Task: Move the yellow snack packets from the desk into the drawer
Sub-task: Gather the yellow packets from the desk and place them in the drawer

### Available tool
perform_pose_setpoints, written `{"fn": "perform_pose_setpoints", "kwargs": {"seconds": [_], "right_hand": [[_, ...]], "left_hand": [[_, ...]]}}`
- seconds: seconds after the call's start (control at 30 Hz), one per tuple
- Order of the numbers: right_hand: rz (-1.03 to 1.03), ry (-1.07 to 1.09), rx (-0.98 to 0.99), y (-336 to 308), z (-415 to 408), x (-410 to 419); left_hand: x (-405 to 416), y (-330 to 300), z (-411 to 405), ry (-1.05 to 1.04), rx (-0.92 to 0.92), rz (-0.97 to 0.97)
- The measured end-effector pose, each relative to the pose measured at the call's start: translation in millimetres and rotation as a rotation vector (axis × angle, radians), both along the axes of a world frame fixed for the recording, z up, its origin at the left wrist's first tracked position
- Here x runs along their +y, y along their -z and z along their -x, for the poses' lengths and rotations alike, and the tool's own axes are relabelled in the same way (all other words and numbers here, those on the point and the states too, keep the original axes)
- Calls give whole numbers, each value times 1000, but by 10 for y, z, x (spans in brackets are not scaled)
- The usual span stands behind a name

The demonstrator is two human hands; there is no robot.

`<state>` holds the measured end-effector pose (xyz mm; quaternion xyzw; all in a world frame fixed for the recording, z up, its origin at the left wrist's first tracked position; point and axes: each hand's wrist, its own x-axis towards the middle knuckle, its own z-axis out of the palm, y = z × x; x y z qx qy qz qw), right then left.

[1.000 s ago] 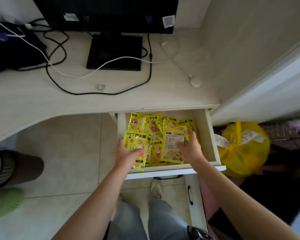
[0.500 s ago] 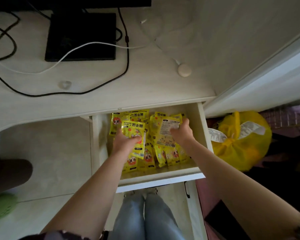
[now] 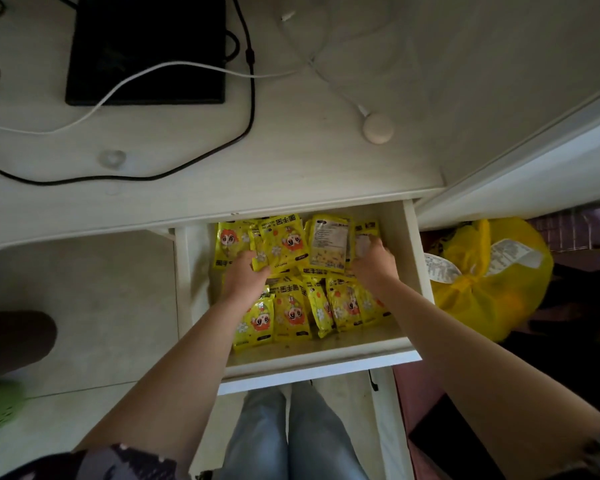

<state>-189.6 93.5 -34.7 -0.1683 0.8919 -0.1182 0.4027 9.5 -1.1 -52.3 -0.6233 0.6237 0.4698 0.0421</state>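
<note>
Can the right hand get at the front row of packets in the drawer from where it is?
Probably yes: the right hand sits over the back packets, and the front row lies uncovered in the open drawer.

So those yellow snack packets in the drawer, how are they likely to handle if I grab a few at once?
The yellow snack packets look like thin glossy pouches, so probably light and a bit slippery. They overlap at loose angles in the drawer, so a stack would likely slide apart. The one the left hand grips creases, suggesting they flex rather than stay stiff.

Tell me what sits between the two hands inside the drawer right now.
In the head view, yellow snack packets fill the gap between the left hand and the right hand, including one turned label-side up.
</note>
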Motion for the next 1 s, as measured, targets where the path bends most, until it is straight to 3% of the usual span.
{"fn": "perform_pose_setpoints", "kwargs": {"seconds": [0.17,0.23,0.53,0.7,1.0], "right_hand": [[-28,-76,60,-41,24,55],[93,-237,79,-514,-314,14],[162,-359,83,-548,-530,33],[224,-553,52,-824,-1018,-18],[279,-976,4,-998,-2264,-252]], "left_hand": [[11,27,-31,52,-18,35],[147,-444,-459,-52,28,126],[233,-552,-424,-4,74,145],[474,-861,-889,-38,97,229],[672,-1098,-2132,-296,50,350]]}}
